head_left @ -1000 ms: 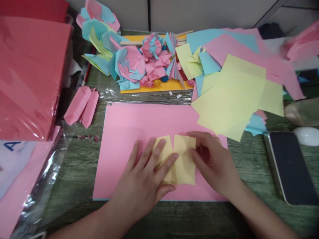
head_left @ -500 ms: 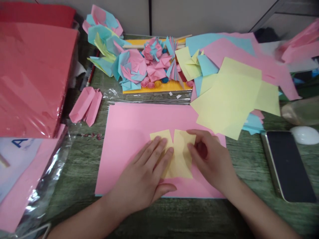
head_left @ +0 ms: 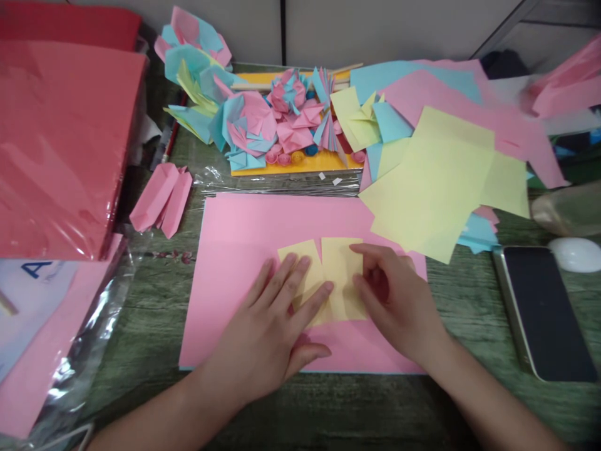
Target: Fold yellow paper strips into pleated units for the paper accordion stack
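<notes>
A folded yellow paper (head_left: 337, 269) lies on a large pink sheet (head_left: 244, 232) in the middle of the table. My left hand (head_left: 272, 326) lies flat on the yellow paper's left half, fingers stretched out and pressing it down. My right hand (head_left: 394, 300) rests on the paper's right edge with its fingers curled, thumb and forefinger pinched at the fold.
A red paper pack in plastic (head_left: 61, 144) fills the left. Folded pink pieces (head_left: 162, 197) lie beside it. Paper flowers on a yellow board (head_left: 282, 125) stand at the back. Loose yellow, pink and blue sheets (head_left: 436, 181) lie right, with a phone (head_left: 544, 307) near the edge.
The yellow paper has slid a little up and left on the pink sheet, and both hands moved with it. Its lower part now looks shorter.
</notes>
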Tool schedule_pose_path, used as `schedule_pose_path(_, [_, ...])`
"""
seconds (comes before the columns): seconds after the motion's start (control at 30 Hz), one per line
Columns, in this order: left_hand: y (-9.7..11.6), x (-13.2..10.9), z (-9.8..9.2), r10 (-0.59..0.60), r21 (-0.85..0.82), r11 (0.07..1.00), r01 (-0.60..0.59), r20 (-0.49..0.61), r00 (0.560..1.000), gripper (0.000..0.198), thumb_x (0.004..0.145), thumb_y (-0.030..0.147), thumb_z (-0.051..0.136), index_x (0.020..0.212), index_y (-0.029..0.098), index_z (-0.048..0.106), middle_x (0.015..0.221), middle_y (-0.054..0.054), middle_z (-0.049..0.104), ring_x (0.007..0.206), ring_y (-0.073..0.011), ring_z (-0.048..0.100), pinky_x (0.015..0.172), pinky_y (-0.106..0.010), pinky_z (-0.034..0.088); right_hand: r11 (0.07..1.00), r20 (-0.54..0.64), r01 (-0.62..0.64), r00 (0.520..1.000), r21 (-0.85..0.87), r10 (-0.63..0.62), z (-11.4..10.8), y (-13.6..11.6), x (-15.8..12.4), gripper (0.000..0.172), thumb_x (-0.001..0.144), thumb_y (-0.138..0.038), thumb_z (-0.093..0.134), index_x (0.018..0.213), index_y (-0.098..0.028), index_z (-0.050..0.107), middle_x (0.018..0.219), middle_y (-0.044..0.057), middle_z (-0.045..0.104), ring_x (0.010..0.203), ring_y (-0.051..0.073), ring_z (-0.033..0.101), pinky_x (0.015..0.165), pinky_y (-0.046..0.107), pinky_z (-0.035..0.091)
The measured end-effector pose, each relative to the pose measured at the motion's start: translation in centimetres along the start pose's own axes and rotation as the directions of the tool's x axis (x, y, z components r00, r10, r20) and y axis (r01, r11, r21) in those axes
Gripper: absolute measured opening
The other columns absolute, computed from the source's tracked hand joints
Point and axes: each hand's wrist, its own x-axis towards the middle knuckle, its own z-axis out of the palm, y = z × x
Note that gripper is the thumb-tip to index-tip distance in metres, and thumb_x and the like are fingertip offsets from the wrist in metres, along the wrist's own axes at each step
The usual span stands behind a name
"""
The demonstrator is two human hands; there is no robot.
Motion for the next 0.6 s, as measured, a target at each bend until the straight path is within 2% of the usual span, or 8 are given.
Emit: schedule_pose_path(0.6, [0.42, -0.02, 0.35, -0.087, 0.024, 0.996, 0.088, -0.017, 0.996, 0.064, 0.082, 0.060, 0.037, 0.137, 0.029, 0.027, 0.144, -0.014, 0.026, 0.132, -0.0322, 0.021, 0.104, -0.057, 0.019, 1.000, 0.005, 0.004, 1.000, 0.028, -0.005, -0.39, -0.05, 0.01, 0.032, 0.080, -0.015, 0.044, 0.110, -0.023, 0.044, 0.070, -0.003, 0.048, 0.065, 0.014, 0.048, 0.065, 0.030, 0.038])
